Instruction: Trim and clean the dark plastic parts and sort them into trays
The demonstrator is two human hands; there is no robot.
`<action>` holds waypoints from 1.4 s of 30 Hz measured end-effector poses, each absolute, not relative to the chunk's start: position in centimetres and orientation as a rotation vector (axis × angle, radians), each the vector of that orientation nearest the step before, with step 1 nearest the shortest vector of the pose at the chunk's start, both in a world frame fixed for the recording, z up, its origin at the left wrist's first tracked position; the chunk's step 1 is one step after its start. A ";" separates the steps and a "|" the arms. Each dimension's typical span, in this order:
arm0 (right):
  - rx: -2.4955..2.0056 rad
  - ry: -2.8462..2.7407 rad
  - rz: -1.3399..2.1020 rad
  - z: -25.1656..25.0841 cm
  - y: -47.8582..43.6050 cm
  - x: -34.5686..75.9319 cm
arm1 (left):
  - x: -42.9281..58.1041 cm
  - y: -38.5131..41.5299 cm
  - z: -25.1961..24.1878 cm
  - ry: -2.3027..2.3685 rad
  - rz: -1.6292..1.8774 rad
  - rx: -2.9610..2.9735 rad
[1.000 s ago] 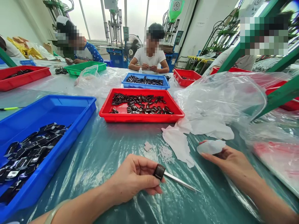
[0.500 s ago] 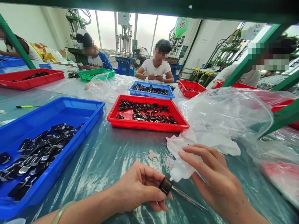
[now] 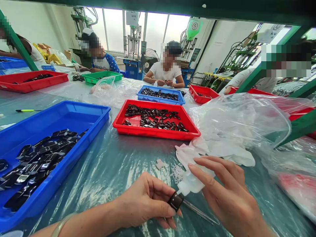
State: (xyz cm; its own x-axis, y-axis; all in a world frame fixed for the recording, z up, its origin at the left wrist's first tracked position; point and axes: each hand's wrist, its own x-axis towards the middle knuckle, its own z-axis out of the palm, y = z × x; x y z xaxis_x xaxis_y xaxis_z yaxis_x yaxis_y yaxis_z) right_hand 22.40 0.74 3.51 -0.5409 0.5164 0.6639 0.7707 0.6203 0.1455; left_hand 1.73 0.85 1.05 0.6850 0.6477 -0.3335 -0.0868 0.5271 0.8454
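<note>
My left hand (image 3: 150, 200) pinches a small glossy dark piece (image 3: 175, 201) between thumb and fingers. A white squeeze bottle (image 3: 194, 181) is in my right hand (image 3: 228, 191), tilted so that its narrow nozzle points down-left at the upper edge of the piece; whether it touches, I cannot tell. Slim metal tweezers (image 3: 201, 212) stretch from behind the piece toward the lower right. Whether my left hand holds them or they lie on the table is unclear. White crumbs (image 3: 177, 173) and a pale scrap (image 3: 160, 164) lie just beyond my hands.
A blue tray (image 3: 98, 113) of black glossy pieces is at left; a red tray (image 3: 158, 131) of small dark pieces stands ahead. White cloth (image 3: 237, 154) and clear plastic bags (image 3: 237, 115) lie at right. Green frame bars cross above. Several co-workers sit beyond.
The bottle has moved slightly left and down, bringing its nozzle to the dark piece's upper edge. My left hand still holds the piece, its position nearly the same.
</note>
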 end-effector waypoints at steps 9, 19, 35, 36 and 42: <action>-0.976 -2.282 -0.583 3.4 0.6 22.3 | 1.8 0.7 0.9 0.689 0.474 0.932; -0.958 -2.284 -0.551 3.3 0.7 22.4 | 1.7 0.7 0.8 0.671 0.472 0.907; -0.917 -2.291 -0.471 3.5 0.6 22.8 | 1.7 0.7 0.7 0.654 0.456 0.895; -0.912 -2.293 -0.472 3.5 0.7 22.8 | 1.7 0.7 0.7 0.652 0.454 0.896; -0.896 -2.316 -0.451 3.6 0.6 22.9 | 1.7 0.6 0.6 0.660 0.434 0.894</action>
